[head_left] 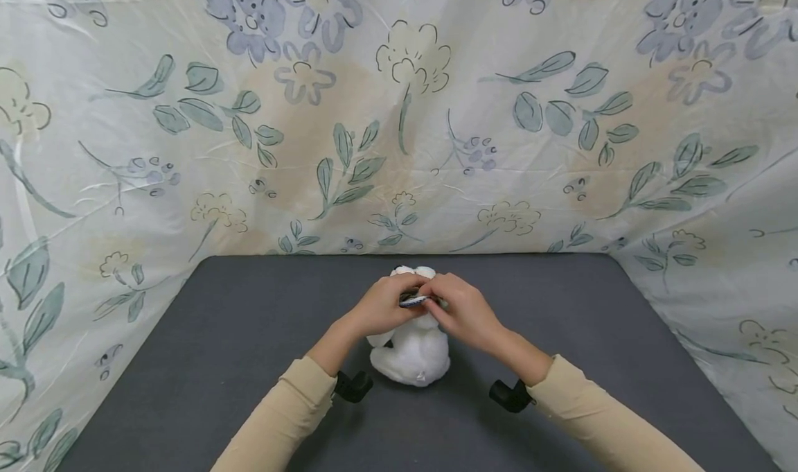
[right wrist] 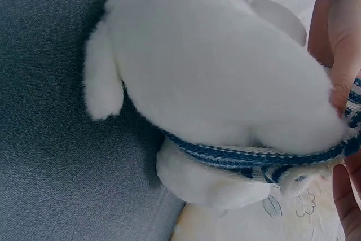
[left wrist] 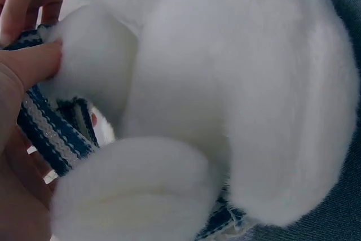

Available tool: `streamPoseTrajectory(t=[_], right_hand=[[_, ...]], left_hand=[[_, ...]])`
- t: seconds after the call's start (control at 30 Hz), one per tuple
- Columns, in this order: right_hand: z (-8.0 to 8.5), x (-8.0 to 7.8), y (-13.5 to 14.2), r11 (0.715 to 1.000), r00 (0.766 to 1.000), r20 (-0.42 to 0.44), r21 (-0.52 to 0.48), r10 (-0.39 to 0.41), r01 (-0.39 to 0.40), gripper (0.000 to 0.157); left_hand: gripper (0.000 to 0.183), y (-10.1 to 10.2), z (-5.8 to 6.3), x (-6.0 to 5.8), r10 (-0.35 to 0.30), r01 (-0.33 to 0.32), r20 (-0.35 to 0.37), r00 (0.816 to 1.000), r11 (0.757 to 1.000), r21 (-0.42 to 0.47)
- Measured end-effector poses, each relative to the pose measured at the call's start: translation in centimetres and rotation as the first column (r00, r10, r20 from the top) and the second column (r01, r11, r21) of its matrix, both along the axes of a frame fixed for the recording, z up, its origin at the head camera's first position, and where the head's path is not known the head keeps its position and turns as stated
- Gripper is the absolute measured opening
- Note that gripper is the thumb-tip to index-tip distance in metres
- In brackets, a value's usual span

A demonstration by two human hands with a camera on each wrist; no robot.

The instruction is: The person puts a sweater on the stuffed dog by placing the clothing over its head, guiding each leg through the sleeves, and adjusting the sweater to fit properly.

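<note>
A white plush toy [head_left: 411,354] sits upright on the table between the two hands, its lower back toward the head camera. A narrow blue-and-white woven scarf [right wrist: 237,156] runs round its neck. My left hand [head_left: 385,306] pinches one part of the scarf near the toy's head; in the left wrist view the thumb [left wrist: 34,63] presses on the patterned band [left wrist: 51,131]. My right hand [head_left: 464,311] pinches the scarf close by, with fingertips near the left hand's. The hands partly hide the toy's head and neck in the head view.
The toy stands on a dark grey table [head_left: 268,333]. Floral cloth [head_left: 424,132] hangs behind the table and along both sides. Black wrist mounts [head_left: 511,396] sit at the cuffs of the beige sleeves [head_left: 598,409].
</note>
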State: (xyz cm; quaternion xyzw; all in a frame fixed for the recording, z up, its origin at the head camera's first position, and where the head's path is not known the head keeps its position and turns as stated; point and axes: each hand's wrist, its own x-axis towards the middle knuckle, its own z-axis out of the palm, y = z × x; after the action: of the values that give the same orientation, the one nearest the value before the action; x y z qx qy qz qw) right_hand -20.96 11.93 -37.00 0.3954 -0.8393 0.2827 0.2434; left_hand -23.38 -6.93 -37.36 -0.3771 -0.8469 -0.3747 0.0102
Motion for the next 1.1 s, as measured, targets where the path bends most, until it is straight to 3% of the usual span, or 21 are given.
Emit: streamPoseTrajectory(t=[0.3,0.43,0.63,0.8,1.0,1.1], right_hand=[[-0.5,0.1,0.2,1.000,0.999,-0.043,0.005,-0.001,0.001,0.018],[-0.6,0.0,0.7,0.999,0.998,0.044,-0.009,-0.037,0.037,0.022],[-1.0,-0.4,1.5,0.995,0.979,0.177,0.019,-0.099,0.097,0.034],[-1.4,-0.8,2.1,0.994,0.943,0.316,0.063,-0.102,0.086,0.038],[-1.8,-1.3,2.4,0.998,0.863,0.506,0.054,-0.016,-0.013,0.036],[-1.9,-1.5,2.5,0.998,0.832,0.555,0.044,0.020,-0.053,0.037]], left_hand=[[0.019,0.2,0.0,0.4,0.099,-0.101,-0.043,0.994,0.994,-0.043],[0.018,0.2,0.0,0.5,0.119,-0.120,-0.042,0.992,0.992,-0.028],[0.017,0.2,-0.2,0.5,0.137,-0.137,-0.028,0.990,0.990,-0.015],[0.017,0.2,-0.3,0.5,0.145,-0.146,-0.039,0.989,0.989,-0.021],[0.016,0.3,-0.5,0.6,0.138,-0.140,-0.093,0.986,0.990,-0.021],[0.016,0.2,-0.6,0.6,0.143,-0.145,-0.100,0.985,0.989,-0.014]])
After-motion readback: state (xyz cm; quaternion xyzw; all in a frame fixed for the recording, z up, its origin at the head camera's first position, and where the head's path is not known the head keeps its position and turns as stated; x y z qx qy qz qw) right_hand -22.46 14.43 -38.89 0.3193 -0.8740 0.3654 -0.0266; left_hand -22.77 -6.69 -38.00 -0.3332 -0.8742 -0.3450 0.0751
